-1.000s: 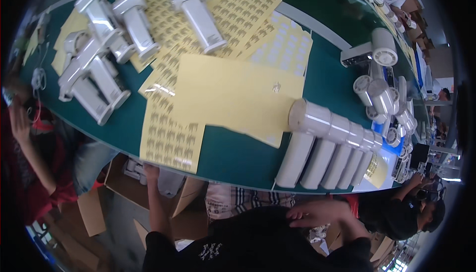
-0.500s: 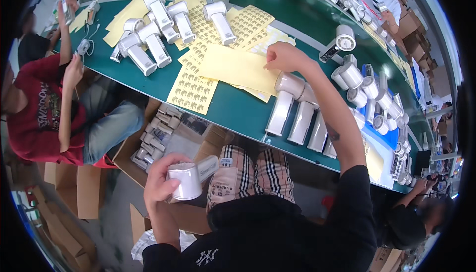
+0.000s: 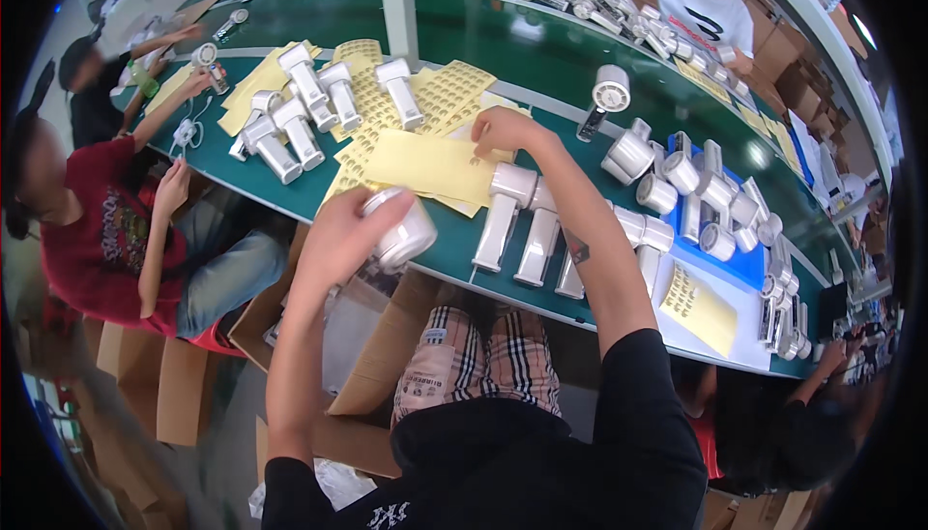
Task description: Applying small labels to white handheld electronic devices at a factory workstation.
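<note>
Device (image 3: 410, 234) was clamped in the left grip (image 3: 343, 232) over the bench's (image 3: 447, 251) near edge, bodyward and left of the right grip (image 3: 503, 131); its long axis was blurred. Whether the right grip, seen at the sheet's (image 3: 416, 164) far right corner, was closed could not be told.

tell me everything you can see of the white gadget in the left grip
The white gadget shows a smooth, rounded, drum-like body with a soft shine, plastic by its look. It is tilted, and in this view it overlaps the near edge of the green table. The left grip holds it from the left, covering its left and upper sides. Nothing else visibly touches it. Blur hides the finer detail, and whether a handle extends below cannot be made out clearly.
</note>
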Action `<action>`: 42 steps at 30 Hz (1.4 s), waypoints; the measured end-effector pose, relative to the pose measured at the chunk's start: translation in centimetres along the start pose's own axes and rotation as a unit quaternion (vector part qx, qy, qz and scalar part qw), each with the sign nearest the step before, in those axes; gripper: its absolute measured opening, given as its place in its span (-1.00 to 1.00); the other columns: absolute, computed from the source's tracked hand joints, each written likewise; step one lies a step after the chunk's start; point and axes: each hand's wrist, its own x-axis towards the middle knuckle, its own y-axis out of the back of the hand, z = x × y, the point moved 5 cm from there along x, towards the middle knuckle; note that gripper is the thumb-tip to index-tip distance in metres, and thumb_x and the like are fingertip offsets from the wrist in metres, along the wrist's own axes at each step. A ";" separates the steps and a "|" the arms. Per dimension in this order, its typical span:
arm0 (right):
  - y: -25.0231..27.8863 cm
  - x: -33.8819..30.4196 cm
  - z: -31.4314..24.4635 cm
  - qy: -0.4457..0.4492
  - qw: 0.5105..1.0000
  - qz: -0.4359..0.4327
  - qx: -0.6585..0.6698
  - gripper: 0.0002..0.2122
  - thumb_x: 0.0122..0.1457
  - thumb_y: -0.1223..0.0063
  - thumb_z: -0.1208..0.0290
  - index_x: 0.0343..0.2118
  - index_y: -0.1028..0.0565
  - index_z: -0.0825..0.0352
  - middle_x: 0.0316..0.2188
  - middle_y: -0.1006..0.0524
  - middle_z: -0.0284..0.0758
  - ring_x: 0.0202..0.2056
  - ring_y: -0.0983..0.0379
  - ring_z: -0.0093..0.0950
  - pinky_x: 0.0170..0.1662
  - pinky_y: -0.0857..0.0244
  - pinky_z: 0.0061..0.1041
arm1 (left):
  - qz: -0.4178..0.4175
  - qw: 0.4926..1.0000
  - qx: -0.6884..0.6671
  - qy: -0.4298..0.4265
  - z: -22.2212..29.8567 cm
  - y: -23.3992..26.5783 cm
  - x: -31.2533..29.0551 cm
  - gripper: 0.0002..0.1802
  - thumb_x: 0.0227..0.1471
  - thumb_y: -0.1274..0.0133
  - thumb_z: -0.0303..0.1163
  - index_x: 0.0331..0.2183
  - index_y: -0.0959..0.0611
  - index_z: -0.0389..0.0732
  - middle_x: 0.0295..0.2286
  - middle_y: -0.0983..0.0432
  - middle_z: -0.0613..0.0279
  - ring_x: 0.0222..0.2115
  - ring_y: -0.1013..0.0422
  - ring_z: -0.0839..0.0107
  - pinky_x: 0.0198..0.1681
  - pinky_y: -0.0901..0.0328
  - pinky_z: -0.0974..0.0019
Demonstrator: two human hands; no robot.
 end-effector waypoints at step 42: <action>-2.2 -29.4 -0.7 0.030 0.872 0.165 0.459 -0.92 0.14 -0.06 0.49 -0.35 -0.41 0.31 -0.48 -0.40 -0.52 -0.45 -0.29 -0.76 -0.39 -0.19 -0.74 | -0.042 0.991 0.115 -0.052 -1.6 -9.3 7.4 -0.40 -0.22 -0.25 0.02 -0.24 -0.61 -0.29 -0.69 -0.50 0.21 -0.75 -0.42 0.47 -0.65 -0.29 0.44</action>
